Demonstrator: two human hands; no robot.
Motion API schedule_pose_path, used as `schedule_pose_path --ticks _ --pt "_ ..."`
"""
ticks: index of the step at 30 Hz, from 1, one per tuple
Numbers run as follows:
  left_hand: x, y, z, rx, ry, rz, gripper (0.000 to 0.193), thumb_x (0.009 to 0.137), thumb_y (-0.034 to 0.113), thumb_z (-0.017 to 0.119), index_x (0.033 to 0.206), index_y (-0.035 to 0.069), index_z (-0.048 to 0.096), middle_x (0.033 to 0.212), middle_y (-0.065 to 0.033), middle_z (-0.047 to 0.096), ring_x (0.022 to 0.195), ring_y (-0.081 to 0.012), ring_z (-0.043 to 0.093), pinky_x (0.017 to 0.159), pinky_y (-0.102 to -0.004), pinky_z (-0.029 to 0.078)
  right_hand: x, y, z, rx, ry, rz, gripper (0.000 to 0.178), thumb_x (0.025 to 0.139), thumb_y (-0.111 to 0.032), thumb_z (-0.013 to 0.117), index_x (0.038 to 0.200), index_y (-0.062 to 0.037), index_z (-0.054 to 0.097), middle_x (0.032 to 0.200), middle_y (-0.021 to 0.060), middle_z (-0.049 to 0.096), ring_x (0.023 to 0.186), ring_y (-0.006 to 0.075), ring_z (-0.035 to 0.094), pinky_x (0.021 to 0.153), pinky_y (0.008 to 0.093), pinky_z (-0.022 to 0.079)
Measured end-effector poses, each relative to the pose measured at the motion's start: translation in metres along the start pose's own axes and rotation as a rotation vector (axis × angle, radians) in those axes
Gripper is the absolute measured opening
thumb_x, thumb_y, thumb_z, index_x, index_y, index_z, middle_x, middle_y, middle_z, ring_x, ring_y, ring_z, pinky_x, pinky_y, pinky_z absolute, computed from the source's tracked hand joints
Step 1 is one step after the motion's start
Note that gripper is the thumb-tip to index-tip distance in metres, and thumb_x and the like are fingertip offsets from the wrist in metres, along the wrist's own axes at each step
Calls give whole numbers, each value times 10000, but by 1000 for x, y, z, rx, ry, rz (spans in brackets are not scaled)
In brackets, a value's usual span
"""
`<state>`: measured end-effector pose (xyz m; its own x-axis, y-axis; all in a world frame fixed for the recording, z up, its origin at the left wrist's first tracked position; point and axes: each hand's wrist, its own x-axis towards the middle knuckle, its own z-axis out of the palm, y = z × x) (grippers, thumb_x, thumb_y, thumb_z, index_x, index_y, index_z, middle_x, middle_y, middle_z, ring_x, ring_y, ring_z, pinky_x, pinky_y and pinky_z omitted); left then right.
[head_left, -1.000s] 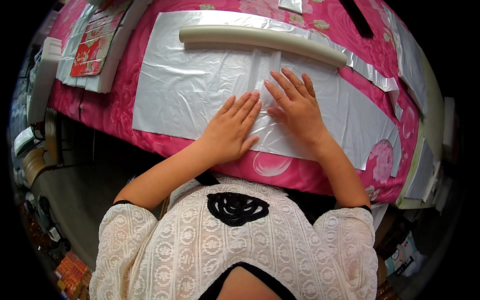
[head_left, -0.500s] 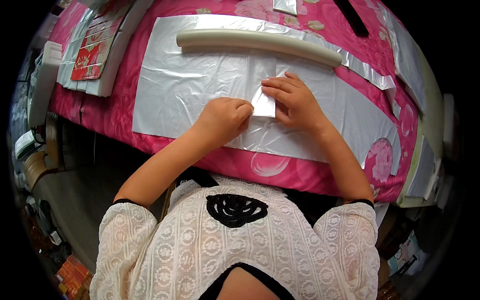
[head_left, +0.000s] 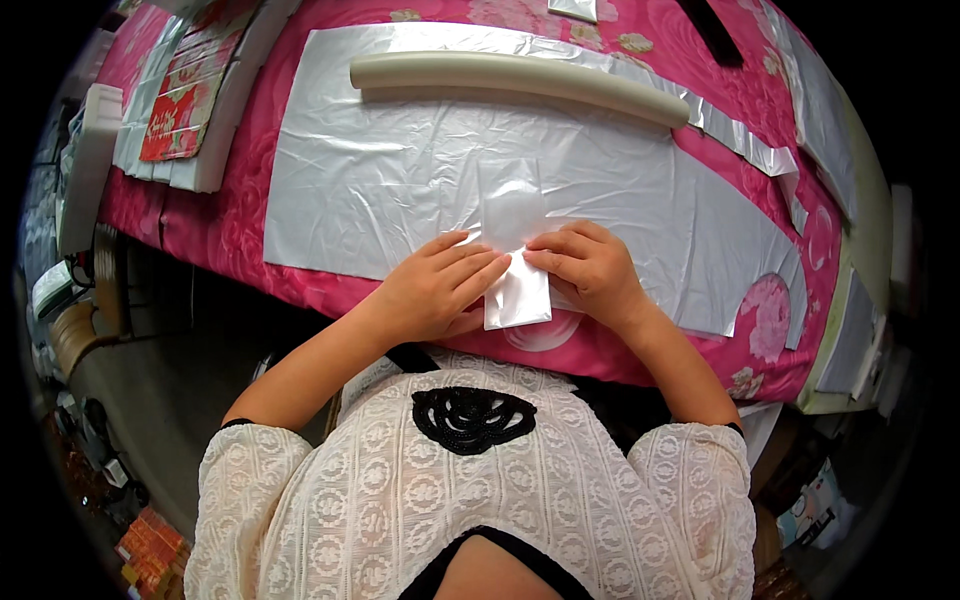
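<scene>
A narrow silvery plastic bag (head_left: 519,297), folded flat, lies lengthwise before me on a large silver-grey plastic sheet (head_left: 350,190). Its clearer upper part reaches away from me, and its shiny lower end hangs over the sheet's near edge. My left hand (head_left: 435,288) has its fingertips closed on the bag's left edge. On the opposite edge, my right hand (head_left: 592,268) pinches the bag between thumb and fingers. Both thumbs are partly hidden. Beyond the hands, a long cream-coloured tube (head_left: 520,82) lies across the sheet.
A pink floral cloth (head_left: 230,240) covers the table. At the far left stands a stack of white plastic packets (head_left: 215,145) with a red patterned piece (head_left: 185,110). A dark bar (head_left: 712,32) lies at the back right, with more plastic sheeting (head_left: 825,120) along the right edge.
Both hands have moved toward me along with the folded bag. Its shiny end now reaches past the sheet's near edge. The left hand's fingers have straightened somewhat.
</scene>
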<state>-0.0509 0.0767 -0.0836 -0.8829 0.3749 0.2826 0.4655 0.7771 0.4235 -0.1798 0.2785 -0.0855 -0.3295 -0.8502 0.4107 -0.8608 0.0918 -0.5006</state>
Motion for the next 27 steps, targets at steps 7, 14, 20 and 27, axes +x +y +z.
schedule_pose_path --ticks 7,14,20,27 --pt "16 6 1 -371 122 -551 564 751 47 657 1276 -2 456 891 -106 679 770 -200 659 760 -313 508 19 -3 -6 334 -65 551 121 773 -61 652 885 -33 689 740 55 669 641 146 601 591 267 466" --pt "45 -12 -15 -623 105 -898 659 808 71 645 1364 -43 309 837 -133 666 659 -170 649 626 -275 513 47 7 -12 305 -276 892 257 820 -229 637 787 22 682 605 54 628 546 87 553 527 244 425" --pt "39 -12 -6 -79 212 -462 755 776 139 675 1384 -52 269 1247 -206 479 1063 -281 539 859 -360 452 59 14 -13 316 -401 964 281 803 -234 639 675 16 654 565 46 603 511 87 538 497 250 411" --pt "51 -4 34 162 7 -383 953 778 516 578 1394 -93 180 1468 -251 180 1390 -354 135 1118 -469 91 56 20 -8 329 -390 988 270 752 -279 634 682 -25 692 572 92 629 522 187 607 546 314 466"
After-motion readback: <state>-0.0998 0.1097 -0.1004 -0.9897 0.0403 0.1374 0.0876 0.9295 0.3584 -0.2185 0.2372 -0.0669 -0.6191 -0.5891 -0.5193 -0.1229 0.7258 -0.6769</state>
